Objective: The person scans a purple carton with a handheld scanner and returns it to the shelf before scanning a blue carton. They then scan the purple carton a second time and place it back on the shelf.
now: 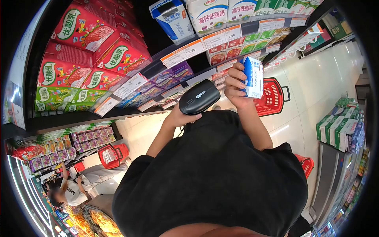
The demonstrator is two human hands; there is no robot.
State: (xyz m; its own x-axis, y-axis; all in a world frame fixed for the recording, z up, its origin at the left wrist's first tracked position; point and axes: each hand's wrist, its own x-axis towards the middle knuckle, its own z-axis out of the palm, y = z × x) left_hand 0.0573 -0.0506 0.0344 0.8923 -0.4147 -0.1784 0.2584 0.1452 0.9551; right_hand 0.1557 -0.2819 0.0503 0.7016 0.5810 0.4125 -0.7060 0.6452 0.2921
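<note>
Your left hand (179, 117) was wrapped tight around the handle of a black scanner (199, 96). The fat head of the scanner stuck up above your fingers and leaned toward your other hand. Your right hand (236, 89) gripped a small milk box (252, 77), blue and white. Your fingers curled over its left side. You held the milk box up in the air, just beside the scanner, and the two were not touching. It was in front of the shelf (237, 29), a bit below the shelf's front edge, where the price tags (182, 52) sat in a row.

Big milk cartons (207, 14) stood on top of that shelf, close to its front edge. Red boxes (90, 27) filled the left end of the shelves, and green boxes (59, 96) lay under them.

A red basket (272, 98) sat on the shiny floor, just behind your right hand. A second red basket (112, 155) sat on the floor far to the left, next to the low shelf. Another person (71, 189) in a white top crouched near the bottom left corner, well apart from you. Green and white boxes (335, 128) were stacked on a stand at the right side. Your black shirt (213, 173) filled the bottom of the view.
</note>
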